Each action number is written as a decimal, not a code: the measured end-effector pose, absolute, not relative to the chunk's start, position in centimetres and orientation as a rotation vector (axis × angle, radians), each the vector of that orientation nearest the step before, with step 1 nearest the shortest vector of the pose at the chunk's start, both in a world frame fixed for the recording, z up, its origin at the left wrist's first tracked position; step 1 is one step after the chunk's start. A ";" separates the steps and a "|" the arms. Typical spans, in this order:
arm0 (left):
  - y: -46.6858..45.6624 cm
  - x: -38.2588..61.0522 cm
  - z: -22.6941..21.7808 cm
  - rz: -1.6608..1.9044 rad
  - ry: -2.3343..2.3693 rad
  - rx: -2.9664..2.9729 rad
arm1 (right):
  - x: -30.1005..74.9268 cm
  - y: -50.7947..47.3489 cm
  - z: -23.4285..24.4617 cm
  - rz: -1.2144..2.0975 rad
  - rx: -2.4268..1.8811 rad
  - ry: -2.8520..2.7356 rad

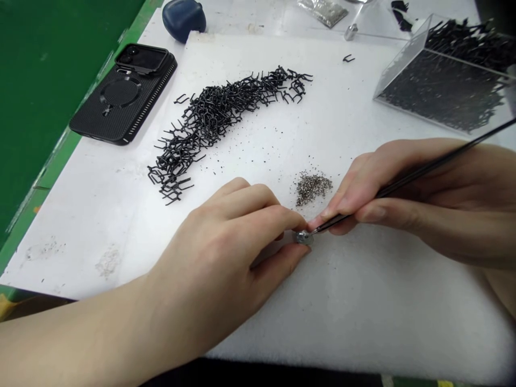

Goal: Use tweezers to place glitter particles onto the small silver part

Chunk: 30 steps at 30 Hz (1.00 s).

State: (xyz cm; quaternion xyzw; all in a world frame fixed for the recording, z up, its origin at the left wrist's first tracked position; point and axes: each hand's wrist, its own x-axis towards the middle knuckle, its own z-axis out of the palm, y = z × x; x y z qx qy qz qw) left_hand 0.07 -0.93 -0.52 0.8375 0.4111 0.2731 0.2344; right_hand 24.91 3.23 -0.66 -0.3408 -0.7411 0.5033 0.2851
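Note:
Between the thumb and index finger of my left hand [237,242] sits a small round silvery metal part [303,237], its details too small to make out. My right hand [403,199] grips a thin dark tweezer-like tool [407,176] like a pen. The tool's fine tip meets the top of the metal part, and whether it pinches anything is too small to tell. Just beyond my fingertips lies a little heap of tiny shiny brown grains [312,188]. Both hands rest on a white foam sheet [342,312].
A long pile of black Y-shaped plastic pieces [226,105] curves across the sheet; one loose piece [349,58] lies apart. At right stands a clear box [403,80] full of black pieces. A phone [124,94], a dark blue case [184,20] and a small bag [323,11] lie around.

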 end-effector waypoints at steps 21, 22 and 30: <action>-1.0 0.0 -0.4 0.730 1.142 2.280 | 25.2 3.2 -0.8 1.375 -0.881 -1.968; -1.0 0.0 -0.4 0.723 1.148 2.280 | 25.3 3.3 -0.8 1.380 -0.874 -1.963; -0.9 0.1 -0.1 0.721 1.149 2.289 | 25.2 3.2 -0.7 1.398 -0.848 -1.965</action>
